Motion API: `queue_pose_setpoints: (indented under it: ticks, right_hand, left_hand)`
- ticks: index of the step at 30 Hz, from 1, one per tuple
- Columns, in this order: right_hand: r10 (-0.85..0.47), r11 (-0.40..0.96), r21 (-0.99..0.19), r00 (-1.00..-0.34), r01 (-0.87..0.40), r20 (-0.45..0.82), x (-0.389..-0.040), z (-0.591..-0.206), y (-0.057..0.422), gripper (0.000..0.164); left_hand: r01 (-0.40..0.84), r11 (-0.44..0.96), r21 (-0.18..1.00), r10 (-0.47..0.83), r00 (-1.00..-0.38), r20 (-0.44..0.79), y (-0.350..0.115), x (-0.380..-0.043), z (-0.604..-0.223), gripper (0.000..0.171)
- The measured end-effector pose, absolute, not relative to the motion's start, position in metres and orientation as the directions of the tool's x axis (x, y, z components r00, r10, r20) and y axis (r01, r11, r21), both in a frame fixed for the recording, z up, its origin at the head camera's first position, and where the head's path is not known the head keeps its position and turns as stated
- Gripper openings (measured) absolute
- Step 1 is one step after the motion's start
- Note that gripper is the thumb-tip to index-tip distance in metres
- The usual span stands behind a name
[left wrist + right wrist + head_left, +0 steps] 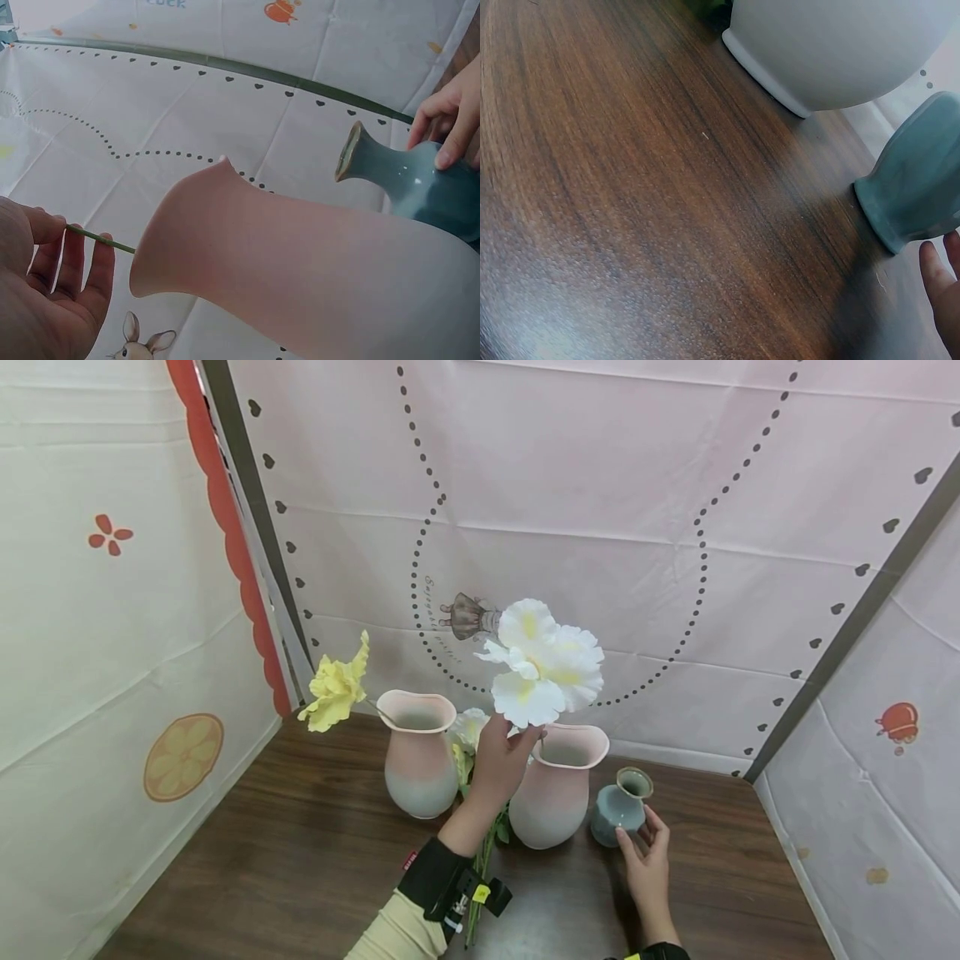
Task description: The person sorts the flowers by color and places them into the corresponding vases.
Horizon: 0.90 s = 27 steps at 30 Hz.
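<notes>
My left hand (498, 768) pinches the thin green stem (101, 240) of a white artificial flower (546, 664) between thumb and forefinger. The stem's lower part runs into the mouth of the right-hand pink-and-grey vase (551, 802), which hides its end. Large white petals with yellow centres spread above the fingers. To the right, my right hand (648, 868) holds a small teal vase (617, 814) by its side with thumb and fingers. The teal vase stands upright on the table, close beside the pink-and-grey one.
Another pink-and-grey vase (422, 768) stands at the left with a yellow flower (335, 687) leaning out leftward. Between the two large vases, partly behind my left arm, lie more white flowers (470, 727) with green stems. Printed cloth walls (570, 468) enclose the brown wooden table (315, 860).
</notes>
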State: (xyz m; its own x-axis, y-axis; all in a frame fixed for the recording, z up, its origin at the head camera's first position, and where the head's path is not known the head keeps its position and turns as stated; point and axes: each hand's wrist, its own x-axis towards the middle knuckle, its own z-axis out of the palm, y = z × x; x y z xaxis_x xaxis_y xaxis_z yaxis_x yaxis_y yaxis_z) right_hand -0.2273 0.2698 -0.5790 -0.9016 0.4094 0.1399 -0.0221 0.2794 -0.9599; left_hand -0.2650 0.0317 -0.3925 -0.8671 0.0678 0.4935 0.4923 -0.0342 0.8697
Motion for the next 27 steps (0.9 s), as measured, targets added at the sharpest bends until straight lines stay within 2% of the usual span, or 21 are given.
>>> queue_pose_setpoints:
  ticks: [17, 24, 25, 27]
  right_hand:
    - [0.405, 0.279, -0.960, -0.902, -0.037, 0.152, -0.2277, -0.5801, 0.2699, 0.063]
    - [0.405, 0.294, -0.955, -0.901, -0.032, 0.155, -0.2277, -0.5803, 0.2702, 0.063]
    - [0.406, 0.296, -0.955, -0.900, -0.031, 0.156, -0.2278, -0.5804, 0.2701, 0.062]
    - [0.408, 0.297, -0.954, -0.899, -0.033, 0.158, -0.2278, -0.5807, 0.2699, 0.062]
  left_hand:
    - [0.484, 0.017, 0.875, 0.098, -0.872, 0.480, 0.0319, -0.2660, -0.3973, 0.028]
    - [0.487, 0.160, 0.859, 0.089, -0.873, 0.479, 0.0303, -0.2661, -0.3987, 0.035]
    - [0.468, 0.154, 0.870, 0.090, -0.884, 0.460, 0.0300, -0.2659, -0.3988, 0.036]
    - [0.313, -0.104, 0.944, 0.142, -0.935, 0.326, 0.0298, -0.2654, -0.3981, 0.033]
